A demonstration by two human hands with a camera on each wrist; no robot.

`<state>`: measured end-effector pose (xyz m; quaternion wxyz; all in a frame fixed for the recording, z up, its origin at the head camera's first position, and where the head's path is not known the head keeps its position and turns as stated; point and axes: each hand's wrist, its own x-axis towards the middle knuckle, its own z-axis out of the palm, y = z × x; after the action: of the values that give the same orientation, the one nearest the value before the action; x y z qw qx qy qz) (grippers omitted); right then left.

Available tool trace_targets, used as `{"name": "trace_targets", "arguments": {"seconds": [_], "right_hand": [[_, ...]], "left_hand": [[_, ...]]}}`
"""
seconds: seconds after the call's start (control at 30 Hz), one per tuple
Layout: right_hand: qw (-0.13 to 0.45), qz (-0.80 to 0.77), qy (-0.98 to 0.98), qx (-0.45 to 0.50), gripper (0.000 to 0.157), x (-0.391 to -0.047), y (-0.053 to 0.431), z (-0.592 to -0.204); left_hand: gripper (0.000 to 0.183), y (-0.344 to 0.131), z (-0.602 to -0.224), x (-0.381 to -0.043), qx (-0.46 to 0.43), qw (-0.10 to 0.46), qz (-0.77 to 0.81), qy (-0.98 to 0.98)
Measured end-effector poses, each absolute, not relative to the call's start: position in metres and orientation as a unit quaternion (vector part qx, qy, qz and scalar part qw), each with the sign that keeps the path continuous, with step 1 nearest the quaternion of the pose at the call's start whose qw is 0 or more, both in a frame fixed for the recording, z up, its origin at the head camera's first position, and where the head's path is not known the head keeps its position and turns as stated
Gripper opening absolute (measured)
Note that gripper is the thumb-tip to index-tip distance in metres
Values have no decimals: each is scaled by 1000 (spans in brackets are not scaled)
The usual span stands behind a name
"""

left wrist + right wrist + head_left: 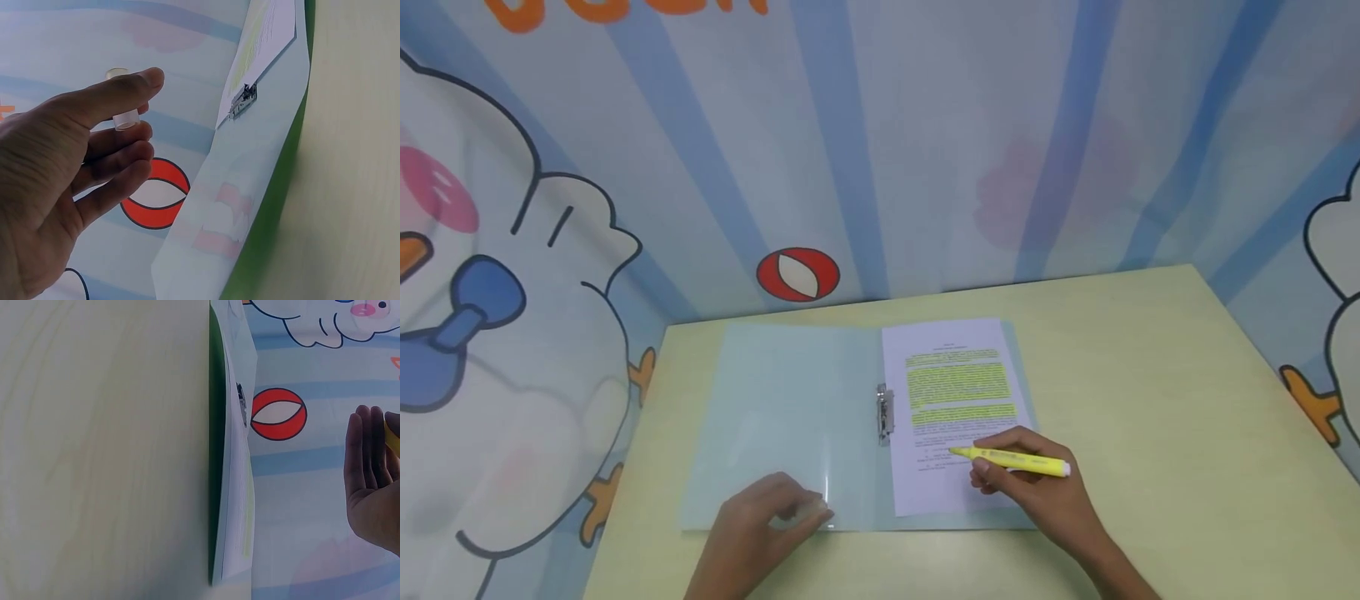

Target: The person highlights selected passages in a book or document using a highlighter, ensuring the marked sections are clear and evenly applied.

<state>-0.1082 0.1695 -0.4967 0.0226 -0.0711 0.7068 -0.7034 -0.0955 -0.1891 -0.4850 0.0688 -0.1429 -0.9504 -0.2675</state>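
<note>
My right hand pinches a yellow highlighter between thumb and fingers, its tip pointing left over the lower text of a printed sheet. Bands of yellow highlighting cover the sheet's upper and middle lines. The sheet lies on the right side of an open pale blue folder, by a metal clip near the spine. Over the folder's lower left part is my left hand. In the left wrist view it holds a small clear cap between thumb and fingers; the thumb covers the cap's middle.
The folder rests on a light wood-toned table, whose surface extends to the right. Behind it stands a blue-striped wall with cartoon birds and a red ball print. The folder's underside shows green in the left wrist view.
</note>
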Motion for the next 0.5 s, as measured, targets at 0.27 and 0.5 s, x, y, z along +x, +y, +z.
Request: {"name": "trace_targets", "arguments": {"seconds": [0.27,0.5], "right_hand": [[25,-706,703,-80,22,-109,167,-496],[25,-704,704,-88,21,-111,165,-495]], "left_hand": [[25,-184,-486,-99,-193,118,-277,-934],[26,-181,-486,-104,-247,156,-293,-910]]}}
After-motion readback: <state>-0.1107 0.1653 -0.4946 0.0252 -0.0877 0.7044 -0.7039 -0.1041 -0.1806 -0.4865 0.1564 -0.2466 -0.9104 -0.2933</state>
